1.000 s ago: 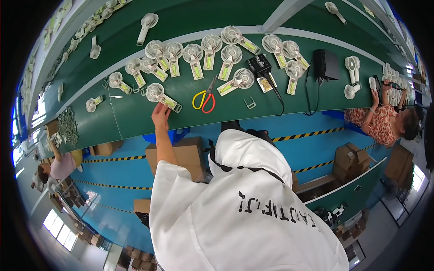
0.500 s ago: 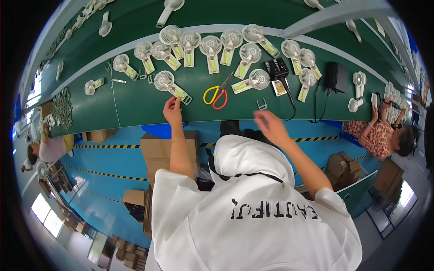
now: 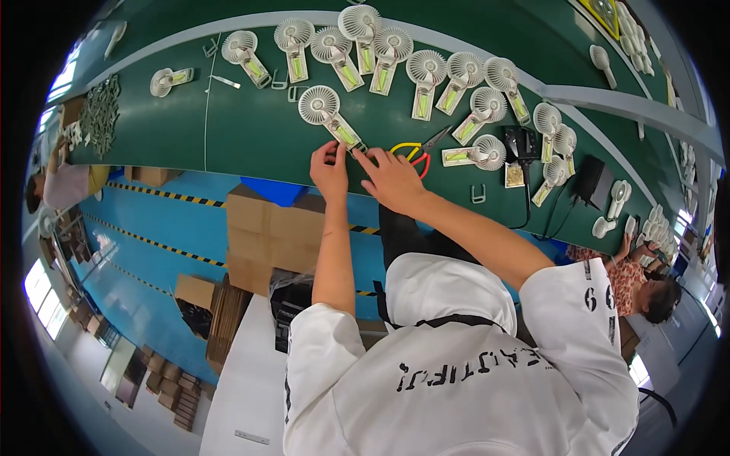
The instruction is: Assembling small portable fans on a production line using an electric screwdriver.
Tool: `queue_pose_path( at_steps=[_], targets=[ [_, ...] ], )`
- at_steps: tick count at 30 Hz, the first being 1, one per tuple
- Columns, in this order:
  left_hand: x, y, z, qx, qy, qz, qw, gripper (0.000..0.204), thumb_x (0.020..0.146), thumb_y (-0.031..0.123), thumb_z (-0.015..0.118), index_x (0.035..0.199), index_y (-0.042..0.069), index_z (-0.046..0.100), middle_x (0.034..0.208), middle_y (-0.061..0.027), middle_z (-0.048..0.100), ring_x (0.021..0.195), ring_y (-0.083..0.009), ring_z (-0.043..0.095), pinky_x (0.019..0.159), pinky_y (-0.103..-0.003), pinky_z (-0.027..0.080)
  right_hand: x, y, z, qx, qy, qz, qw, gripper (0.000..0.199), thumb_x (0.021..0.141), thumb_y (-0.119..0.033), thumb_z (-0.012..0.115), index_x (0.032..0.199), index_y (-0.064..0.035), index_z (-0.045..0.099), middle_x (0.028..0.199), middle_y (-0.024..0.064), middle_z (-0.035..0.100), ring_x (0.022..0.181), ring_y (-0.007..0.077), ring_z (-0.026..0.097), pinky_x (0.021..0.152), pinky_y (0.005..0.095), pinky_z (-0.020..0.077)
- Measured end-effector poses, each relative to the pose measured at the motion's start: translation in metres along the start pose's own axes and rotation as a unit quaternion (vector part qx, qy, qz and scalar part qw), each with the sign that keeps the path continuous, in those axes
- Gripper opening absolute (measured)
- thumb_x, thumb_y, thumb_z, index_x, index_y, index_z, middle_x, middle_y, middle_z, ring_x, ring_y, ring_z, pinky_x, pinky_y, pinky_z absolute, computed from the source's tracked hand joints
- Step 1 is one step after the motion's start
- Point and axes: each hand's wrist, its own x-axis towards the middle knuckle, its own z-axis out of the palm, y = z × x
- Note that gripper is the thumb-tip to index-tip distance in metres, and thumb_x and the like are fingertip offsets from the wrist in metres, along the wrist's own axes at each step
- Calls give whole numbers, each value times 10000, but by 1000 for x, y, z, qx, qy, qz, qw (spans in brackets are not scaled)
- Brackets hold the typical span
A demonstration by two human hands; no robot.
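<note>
A white handheld fan (image 3: 320, 106) lies on the green workbench, its round grille pointing away from me and its opened handle towards me. My left hand (image 3: 330, 172) is closed on the handle's near end. From the right, my right hand (image 3: 391, 179) meets it there, its fingers closed around the small grey U-shaped bracket at that end; the fingertips partly hide it. Scissors (image 3: 433, 142) with one yellow and one red handle lie just beyond my right hand, which covers part of them. Another loose U-shaped bracket (image 3: 477, 194) sits to the right.
Several opened fans (image 3: 426, 68) stand in a row along the back. A black device (image 3: 520, 144) and a black power box (image 3: 600, 181) with cables are at right. A heap of small parts (image 3: 99, 114) lies far left. Co-workers sit at both ends; a carton (image 3: 266, 235) stands below the bench.
My right hand has moved left from beside the loose bracket to the fan's handle end, joining my left hand. The whole view has shifted and turned.
</note>
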Motion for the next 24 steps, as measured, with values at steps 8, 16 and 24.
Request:
queue_pose_path(
  at_steps=[8, 16, 24],
  targets=[
    [-4, -30, 10, -13, 94, 34, 995, 282, 894, 254, 704, 1003, -5, 686, 944, -59, 659, 760, -136, 586, 702, -264, 492, -184, 98, -93, 271, -45, 155, 949, 327, 949, -178, 574, 1254, -62, 553, 1023, 97, 584, 803, 190, 631, 727, 320, 516],
    [-156, -25, 33, 9, 64, 139, 988, 250, 968, 149, 550, 1122, -46, 576, 1064, -165, 618, 916, -245, 573, 856, -339, 474, -512, 58, 30, 571, 349, 448, 593, 262, 988, -205, 559, 1179, -28, 582, 1034, 44, 627, 886, 123, 607, 759, 275, 523],
    [-408, -6, 175, 34, -290, 213, 932, 175, 914, 90, 541, 1062, 4, 580, 939, -113, 595, 794, -194, 558, 724, -316, 475, -699, -92, 285, 472, 636, 595, 137, 196, 923, -214, 610, 974, -39, 681, 892, 31, 682, 789, 153, 615, 664, 305, 497]
  ],
)
